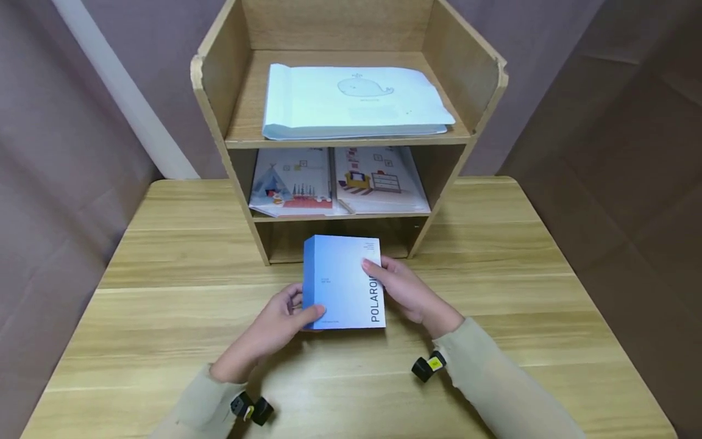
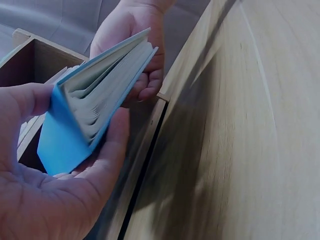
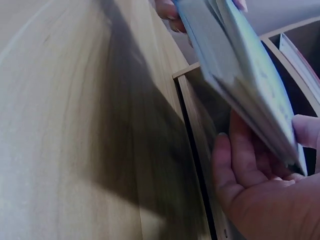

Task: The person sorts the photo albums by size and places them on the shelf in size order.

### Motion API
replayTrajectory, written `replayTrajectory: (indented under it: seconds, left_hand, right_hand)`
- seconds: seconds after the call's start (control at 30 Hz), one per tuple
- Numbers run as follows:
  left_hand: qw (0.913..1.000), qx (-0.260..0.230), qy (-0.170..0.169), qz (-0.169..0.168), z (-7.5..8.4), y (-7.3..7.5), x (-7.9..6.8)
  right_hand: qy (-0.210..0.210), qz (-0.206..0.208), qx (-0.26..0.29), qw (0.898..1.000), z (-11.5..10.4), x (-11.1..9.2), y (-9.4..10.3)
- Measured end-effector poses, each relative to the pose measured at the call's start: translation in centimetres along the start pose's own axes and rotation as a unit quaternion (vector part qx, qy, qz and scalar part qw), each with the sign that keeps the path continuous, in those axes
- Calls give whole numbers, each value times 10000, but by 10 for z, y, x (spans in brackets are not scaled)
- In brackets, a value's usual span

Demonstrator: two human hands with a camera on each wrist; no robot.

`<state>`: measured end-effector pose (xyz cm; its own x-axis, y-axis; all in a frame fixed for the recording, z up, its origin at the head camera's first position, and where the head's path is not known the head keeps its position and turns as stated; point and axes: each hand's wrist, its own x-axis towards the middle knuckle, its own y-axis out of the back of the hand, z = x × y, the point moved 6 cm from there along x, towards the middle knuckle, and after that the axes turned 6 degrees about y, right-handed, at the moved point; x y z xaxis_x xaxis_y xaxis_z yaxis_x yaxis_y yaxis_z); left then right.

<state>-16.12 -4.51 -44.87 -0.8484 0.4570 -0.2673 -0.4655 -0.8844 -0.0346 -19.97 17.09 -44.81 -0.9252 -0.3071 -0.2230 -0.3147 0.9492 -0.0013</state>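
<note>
Both hands hold a thick blue photo album with "POLAROID" printed up its right side. It is held above the table in front of the shelf, spine to the left. My left hand grips the spine side, thumb on the front cover and fingers underneath. On the opposite edge, my right hand pinches the album with its thumb on the cover and fingers behind. The left wrist view shows the album's page edges slightly fanned between the covers. From the right wrist, the pages of the album also show.
A wooden shelf unit stands at the back of the table. A white book with a whale drawing lies on its top level. On the middle level rests an illustrated picture spread. Curtains hang behind.
</note>
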Motion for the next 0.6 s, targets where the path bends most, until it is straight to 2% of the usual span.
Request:
replayTrajectory:
  seconds: [0.23, 0.43, 0.6]
  left_hand:
    - [9970, -334, -3, 694, 1, 6, 3]
    - [9920, -570, -35, 1130, 3, 16, 11]
    - [9887, -690, 35, 1334, 4, 25, 21]
  right_hand:
    - [222, -254, -314, 9989, -4, -7, -10]
    - [413, -365, -791, 9953, -5, -9, -21]
    - [474, -611, -566, 9954, -2, -4, -30]
